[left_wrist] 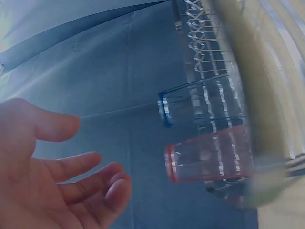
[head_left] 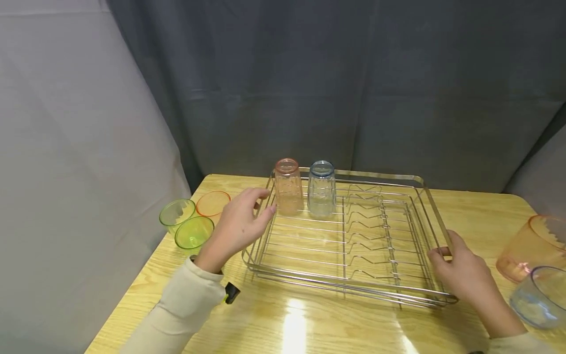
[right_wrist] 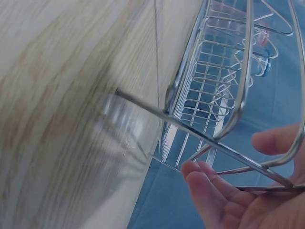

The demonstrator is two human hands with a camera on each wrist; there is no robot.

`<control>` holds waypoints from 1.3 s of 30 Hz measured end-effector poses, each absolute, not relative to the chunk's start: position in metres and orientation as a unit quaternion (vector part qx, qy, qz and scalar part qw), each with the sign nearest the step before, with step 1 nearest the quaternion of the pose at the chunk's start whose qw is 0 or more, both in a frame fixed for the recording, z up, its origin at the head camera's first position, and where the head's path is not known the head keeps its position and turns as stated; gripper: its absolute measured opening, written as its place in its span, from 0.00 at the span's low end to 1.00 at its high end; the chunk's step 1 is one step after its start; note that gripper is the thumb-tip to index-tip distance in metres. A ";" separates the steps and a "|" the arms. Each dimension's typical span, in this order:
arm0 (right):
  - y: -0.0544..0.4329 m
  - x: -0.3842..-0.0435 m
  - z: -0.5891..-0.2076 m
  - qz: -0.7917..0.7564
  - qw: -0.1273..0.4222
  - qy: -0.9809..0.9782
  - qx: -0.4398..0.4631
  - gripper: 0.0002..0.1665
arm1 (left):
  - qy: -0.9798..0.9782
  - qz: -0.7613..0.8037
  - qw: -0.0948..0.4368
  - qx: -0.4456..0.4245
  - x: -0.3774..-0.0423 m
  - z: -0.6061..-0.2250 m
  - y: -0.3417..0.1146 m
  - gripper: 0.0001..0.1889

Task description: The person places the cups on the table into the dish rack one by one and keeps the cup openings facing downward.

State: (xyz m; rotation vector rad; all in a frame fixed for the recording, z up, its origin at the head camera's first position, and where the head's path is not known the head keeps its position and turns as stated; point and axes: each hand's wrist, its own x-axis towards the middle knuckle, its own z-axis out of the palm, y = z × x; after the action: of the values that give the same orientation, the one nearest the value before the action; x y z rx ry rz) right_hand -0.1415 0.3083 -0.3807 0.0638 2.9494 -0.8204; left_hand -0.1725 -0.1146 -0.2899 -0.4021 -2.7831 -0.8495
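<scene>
A wire dish rack [head_left: 345, 283] stands on the table. Two ribbed tumblers are upside down in its back left part: a pink tumbler [head_left: 289, 191] and, right of it, a blue tumbler [head_left: 322, 191]. My left hand [head_left: 240, 219] is at the rack's left side near the pink tumbler, fingers loosely bent. In the left wrist view a gap shows between that hand [left_wrist: 71, 171] and both tumblers, and nothing is in it. My right hand [head_left: 464, 270] grips the rack's right end; in the right wrist view its fingers [right_wrist: 207, 186] curl around the wire there.
Left of the rack stand a green cup [head_left: 194, 233], another green cup [head_left: 170, 216] and an orange cup [head_left: 212, 202]. At the far right are a large orange cup [head_left: 530, 250] and a clear bluish cup [head_left: 537, 302]. A dark curtain [head_left: 309, 88] hangs behind the table.
</scene>
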 end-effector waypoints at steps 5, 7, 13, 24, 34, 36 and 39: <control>0.315 -0.140 -0.381 -0.267 0.037 0.963 0.014 0.47 | -0.950 -0.279 0.057 -0.129 -0.170 -0.314 -0.111 0.23; 0.317 -0.141 -0.381 -0.263 0.034 0.964 0.013 0.48 | -0.950 -0.280 0.044 -0.127 -0.169 -0.323 -0.110 0.25; 0.321 -0.142 -0.379 -0.257 0.047 0.965 0.011 0.50 | -0.943 -0.306 0.081 -0.099 -0.173 -0.350 -0.109 0.29; 0.327 -0.141 -0.376 -0.235 0.034 0.971 -0.002 0.50 | -0.932 -0.358 0.056 -0.026 -0.192 -0.379 -0.119 0.31; 0.341 -0.128 -0.349 -0.207 -0.056 0.977 0.003 0.42 | -0.904 -0.421 0.065 -0.023 -0.197 -0.387 -0.116 0.23; 0.348 -0.126 -0.344 -0.213 -0.063 0.975 -0.005 0.39 | -0.899 -0.432 0.068 -0.018 -0.198 -0.390 -0.116 0.23; 0.360 -0.126 -0.341 -0.242 -0.083 0.967 -0.018 0.35 | -0.890 -0.452 0.062 -0.012 -0.198 -0.392 -0.117 0.23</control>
State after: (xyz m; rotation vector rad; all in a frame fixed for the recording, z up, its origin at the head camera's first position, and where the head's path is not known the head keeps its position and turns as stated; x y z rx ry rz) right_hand -0.1260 0.3595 -0.3412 -0.0581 3.2083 -0.8016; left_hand -0.1984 -0.1165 -0.3924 -0.0354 -2.6902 -1.3684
